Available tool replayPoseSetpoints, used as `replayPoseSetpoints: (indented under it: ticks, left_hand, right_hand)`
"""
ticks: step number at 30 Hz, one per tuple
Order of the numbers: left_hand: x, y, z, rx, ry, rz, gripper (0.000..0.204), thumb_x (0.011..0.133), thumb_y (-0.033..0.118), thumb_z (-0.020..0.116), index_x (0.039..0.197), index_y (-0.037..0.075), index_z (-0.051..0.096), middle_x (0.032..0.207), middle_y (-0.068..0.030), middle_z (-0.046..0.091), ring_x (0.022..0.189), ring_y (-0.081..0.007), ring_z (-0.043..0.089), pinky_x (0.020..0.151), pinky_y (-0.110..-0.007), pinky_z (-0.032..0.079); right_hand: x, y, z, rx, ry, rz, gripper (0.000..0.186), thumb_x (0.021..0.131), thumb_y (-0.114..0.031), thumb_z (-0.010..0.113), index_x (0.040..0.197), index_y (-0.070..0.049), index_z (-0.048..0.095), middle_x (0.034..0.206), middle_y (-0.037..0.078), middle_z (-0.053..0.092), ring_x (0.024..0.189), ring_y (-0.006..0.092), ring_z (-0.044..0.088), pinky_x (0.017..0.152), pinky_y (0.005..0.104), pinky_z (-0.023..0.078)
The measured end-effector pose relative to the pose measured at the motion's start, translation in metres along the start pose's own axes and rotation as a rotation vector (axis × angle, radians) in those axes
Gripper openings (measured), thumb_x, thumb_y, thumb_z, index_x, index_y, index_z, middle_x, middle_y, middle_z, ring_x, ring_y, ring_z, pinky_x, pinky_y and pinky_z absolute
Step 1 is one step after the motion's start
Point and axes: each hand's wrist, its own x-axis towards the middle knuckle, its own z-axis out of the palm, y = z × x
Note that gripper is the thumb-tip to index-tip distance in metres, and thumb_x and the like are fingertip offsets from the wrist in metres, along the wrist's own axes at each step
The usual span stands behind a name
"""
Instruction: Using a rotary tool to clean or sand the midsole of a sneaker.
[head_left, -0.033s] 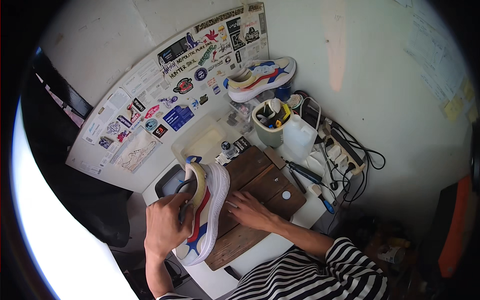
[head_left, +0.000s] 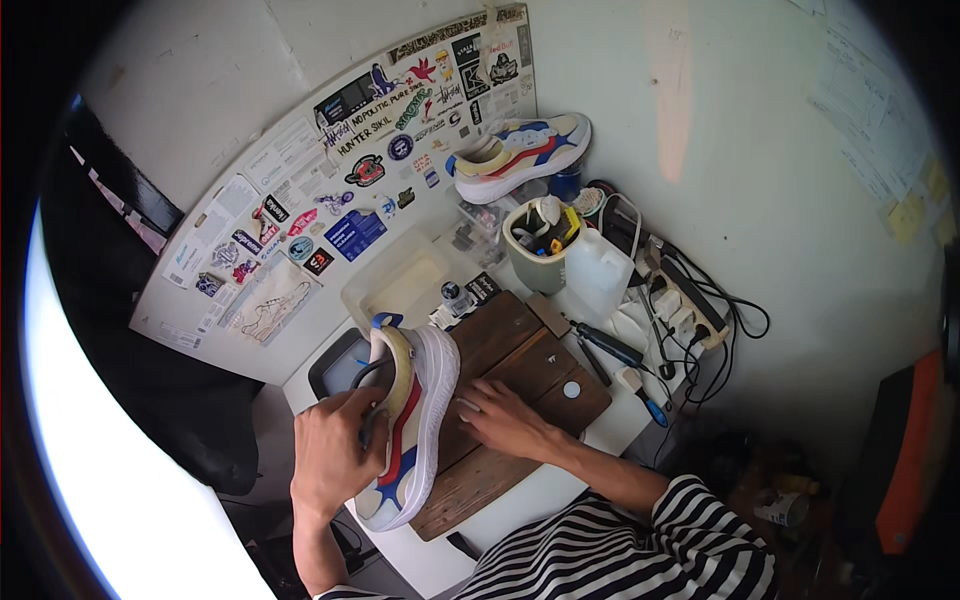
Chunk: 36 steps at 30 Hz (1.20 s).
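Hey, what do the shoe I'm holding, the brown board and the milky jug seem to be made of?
Shoe: sole probably matte foam, being pale and grooved; the upper could be fabric or synthetic. Board: likely wood, dark and dull, with grain and plank seams. Jug: probably smooth plastic, judging by its cloudy translucence.

In your left hand (head_left: 338, 445), the shoe (head_left: 408, 425) has an upper that looks like matt fabric and a smooth, matt, foam-like sole. Under your right hand (head_left: 505, 415) lies a brown wooden board (head_left: 525, 365), its grain showing and its finish dull. Beyond that hand stands a translucent, smooth plastic jug (head_left: 598, 277); ahead of your left hand sits a pale plastic tray (head_left: 405, 278). Behind your right hand, your striped sleeve (head_left: 705, 525) is soft, matt cloth.
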Motion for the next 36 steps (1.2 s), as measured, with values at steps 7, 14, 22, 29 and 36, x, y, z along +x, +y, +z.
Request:
replayPoseSetpoints:
  ticks: [7, 14, 22, 29, 36]
  left_hand:
    - [-0.011, 0.001, 0.035, 0.034, -0.070, 0.033, 0.025, 0.085, 0.012, 0.068, 0.108, 0.002, 0.073, 0.087, -0.0188, 0.074, 0.075, -0.0392, 0.072, 0.070, -0.047, 0.056]
    - [-0.025, 0.006, 0.080, 0.072, -0.080, 0.050, 0.030, 0.082, 0.010, 0.066, 0.111, 0.001, 0.068, 0.088, -0.0156, 0.073, 0.075, -0.0367, 0.073, 0.064, -0.049, 0.056]
    - [-0.037, 0.025, 0.103, 0.069, -0.123, 0.038, 0.034, 0.079, 0.009, 0.067, 0.112, 0.001, 0.065, 0.085, -0.0123, 0.071, 0.078, -0.0316, 0.074, 0.058, -0.048, 0.056]
    - [-0.037, 0.029, 0.103, 0.035, -0.050, 0.102, 0.034, 0.088, 0.016, 0.071, 0.118, 0.002, 0.066, 0.084, -0.0090, 0.068, 0.078, -0.0279, 0.071, 0.068, -0.044, 0.056]
    - [-0.005, 0.012, 0.082, -0.162, 0.022, 0.067, 0.046, 0.088, 0.020, 0.077, 0.128, 0.001, 0.066, 0.105, -0.0150, 0.068, 0.097, -0.0347, 0.068, 0.084, -0.045, 0.055]
  right_hand:
    - [-0.014, 0.052, -0.050, -0.247, 0.209, 0.249, 0.039, 0.093, -0.014, 0.072, 0.126, 0.004, 0.063, 0.130, 0.020, 0.062, 0.123, 0.0357, 0.058, 0.103, 0.0463, 0.051]
    - [0.004, 0.047, -0.074, -0.330, 0.260, 0.181, 0.034, 0.093, -0.016, 0.074, 0.122, 0.000, 0.064, 0.126, 0.016, 0.065, 0.121, 0.0340, 0.060, 0.099, 0.0458, 0.053]
    - [0.078, 0.059, -0.162, -0.637, 0.384, 0.326, 0.015, 0.088, -0.011, 0.071, 0.100, -0.002, 0.073, 0.107, 0.008, 0.069, 0.109, 0.0272, 0.059, 0.092, 0.0434, 0.046]
    - [0.110, 0.094, -0.162, -0.930, 0.246, 0.322, 0.014, 0.086, -0.012, 0.067, 0.088, -0.006, 0.081, 0.093, 0.009, 0.075, 0.109, 0.0230, 0.059, 0.094, 0.0420, 0.038]
    - [0.117, 0.093, -0.162, -0.834, 0.184, 0.391, 0.011, 0.084, -0.010, 0.071, 0.088, -0.006, 0.080, 0.087, 0.012, 0.076, 0.110, 0.0259, 0.059, 0.094, 0.0427, 0.037]
